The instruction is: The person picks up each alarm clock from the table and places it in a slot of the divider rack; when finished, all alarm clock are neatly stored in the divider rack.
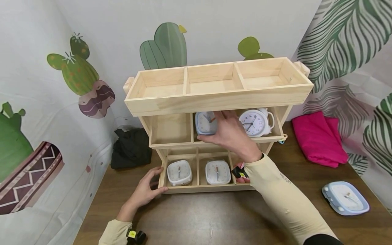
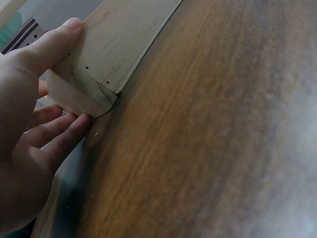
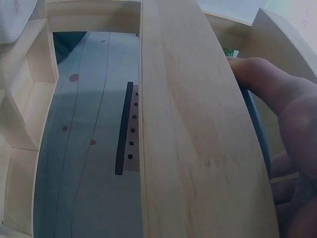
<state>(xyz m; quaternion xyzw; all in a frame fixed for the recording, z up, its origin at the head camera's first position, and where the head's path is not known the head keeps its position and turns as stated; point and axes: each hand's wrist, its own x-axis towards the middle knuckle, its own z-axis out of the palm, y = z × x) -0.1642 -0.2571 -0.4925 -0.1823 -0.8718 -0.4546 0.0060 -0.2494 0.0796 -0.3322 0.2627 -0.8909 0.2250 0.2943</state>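
A three-tier wooden shelf stands on the table. My right hand reaches into its middle tier and grips a light-blue alarm clock in the centre compartment, thumb low and fingers higher; the hand hides the clock's right part. Just right of it leans a white round alarm clock with a handle. My left hand holds the shelf's lower left corner; the left wrist view shows the thumb on the front board and fingers against the side. Two white alarm clocks lie in the bottom tier.
On the table's right lies another blue alarm clock, with a magenta cloth behind it. A black cloth sits left of the shelf. Something pink shows in the bottom right compartment, partly behind my right wrist. The printed backdrop hangs close behind.
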